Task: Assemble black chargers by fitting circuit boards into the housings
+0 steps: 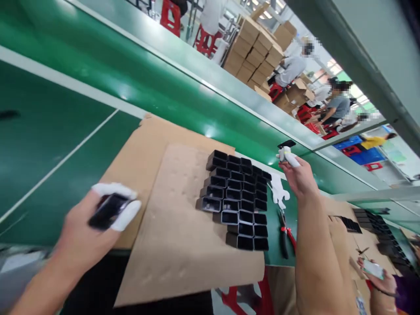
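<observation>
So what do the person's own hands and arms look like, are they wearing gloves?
Not whole gloves: the left hand and right hand wear white covers on some fingers, and their backs are bare. The left forearm and right forearm show no sleeves, watches or bracelets.

Your scene is brightly lit, seemingly from above: glare spots dot the green belt (pixel 183 100), and bright patches behind the workers (pixel 293 68) wash out to white. The black boxes (pixel 236 203) throw faint, soft shadows leftward onto the cardboard (pixel 170 236), and the space beneath it goes nearly black. Your left hand (pixel 74 227) smears with blur, your right hand (pixel 300 173) less so. The beam (pixel 354 52) overhead looks soft; the workers' heads are pixelated.
</observation>
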Demonstrator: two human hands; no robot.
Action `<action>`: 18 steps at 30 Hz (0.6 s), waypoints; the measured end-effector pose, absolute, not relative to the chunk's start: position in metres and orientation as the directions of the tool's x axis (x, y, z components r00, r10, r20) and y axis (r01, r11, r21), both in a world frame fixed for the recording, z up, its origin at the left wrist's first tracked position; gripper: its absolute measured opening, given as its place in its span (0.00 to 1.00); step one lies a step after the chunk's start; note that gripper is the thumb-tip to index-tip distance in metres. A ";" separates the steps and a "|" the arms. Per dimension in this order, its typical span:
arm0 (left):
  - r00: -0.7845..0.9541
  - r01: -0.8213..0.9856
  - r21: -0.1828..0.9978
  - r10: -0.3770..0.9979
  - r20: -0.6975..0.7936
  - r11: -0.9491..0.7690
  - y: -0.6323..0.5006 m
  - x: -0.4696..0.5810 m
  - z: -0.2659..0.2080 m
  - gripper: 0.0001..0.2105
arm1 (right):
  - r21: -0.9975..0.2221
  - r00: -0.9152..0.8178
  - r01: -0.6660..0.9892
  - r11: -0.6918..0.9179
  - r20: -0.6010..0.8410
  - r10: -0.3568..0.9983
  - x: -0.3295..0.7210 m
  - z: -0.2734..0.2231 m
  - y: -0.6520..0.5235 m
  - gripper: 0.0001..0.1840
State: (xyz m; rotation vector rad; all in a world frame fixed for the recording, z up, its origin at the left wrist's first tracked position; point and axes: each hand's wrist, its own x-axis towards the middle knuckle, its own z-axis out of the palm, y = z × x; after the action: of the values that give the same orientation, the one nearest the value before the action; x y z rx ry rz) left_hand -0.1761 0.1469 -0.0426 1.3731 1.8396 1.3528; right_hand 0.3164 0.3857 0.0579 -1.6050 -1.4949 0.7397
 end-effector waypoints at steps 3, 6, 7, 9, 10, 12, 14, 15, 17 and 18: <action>-0.208 0.303 0.926 0.932 0.296 -0.227 0.115 -0.165 -0.021 0.12 | -0.992 -0.096 0.128 0.011 -0.001 0.995 0.231 0.079 0.281 0.33; -0.010 0.167 0.980 0.994 0.112 -0.109 0.074 -0.149 0.009 0.22 | -0.989 -0.248 -0.135 -0.059 -0.024 0.968 0.155 0.080 0.175 0.27; 0.041 0.164 0.982 0.995 0.085 -0.091 0.059 -0.145 0.016 0.24 | -0.975 -0.293 -0.198 -0.101 -0.039 0.955 0.135 0.076 0.145 0.27; 0.124 0.214 0.974 0.991 0.050 -0.076 0.030 -0.141 0.027 0.28 | -0.939 -0.359 -0.310 -0.149 -0.030 0.933 0.103 0.064 0.095 0.29; 0.135 0.246 0.967 0.990 0.038 -0.071 0.017 -0.141 0.031 0.30 | -0.920 -0.371 -0.359 -0.156 -0.012 0.928 0.091 0.057 0.076 0.32; 0.122 0.244 0.968 0.992 0.034 -0.063 -0.005 -0.144 0.034 0.32 | -0.902 -0.386 -0.405 -0.150 0.020 0.922 0.075 0.049 0.049 0.38; 0.059 0.140 0.986 0.995 0.081 -0.089 -0.021 -0.147 0.036 0.34 | -0.904 -0.388 -0.411 -0.116 0.058 0.920 0.066 0.047 0.033 0.41; 0.011 0.083 0.988 0.991 0.131 -0.131 -0.026 -0.148 0.038 0.34 | -0.907 -0.380 -0.414 -0.080 0.092 0.921 0.063 0.050 0.029 0.40; -0.085 0.019 0.974 0.970 0.227 -0.227 -0.033 -0.148 0.041 0.36 | -0.910 -0.390 -0.414 -0.014 0.164 0.906 0.059 0.057 0.024 0.40; -0.123 0.015 0.960 0.952 0.279 -0.279 -0.035 -0.147 0.043 0.37 | -0.913 -0.400 -0.408 0.000 0.179 0.899 0.058 0.062 0.022 0.39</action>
State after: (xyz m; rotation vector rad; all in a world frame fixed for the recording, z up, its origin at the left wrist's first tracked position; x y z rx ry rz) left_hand -0.1469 -0.0351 0.0427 1.3521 1.1518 1.5137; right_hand 0.0581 0.0219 0.0619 -0.5865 -1.2340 1.6131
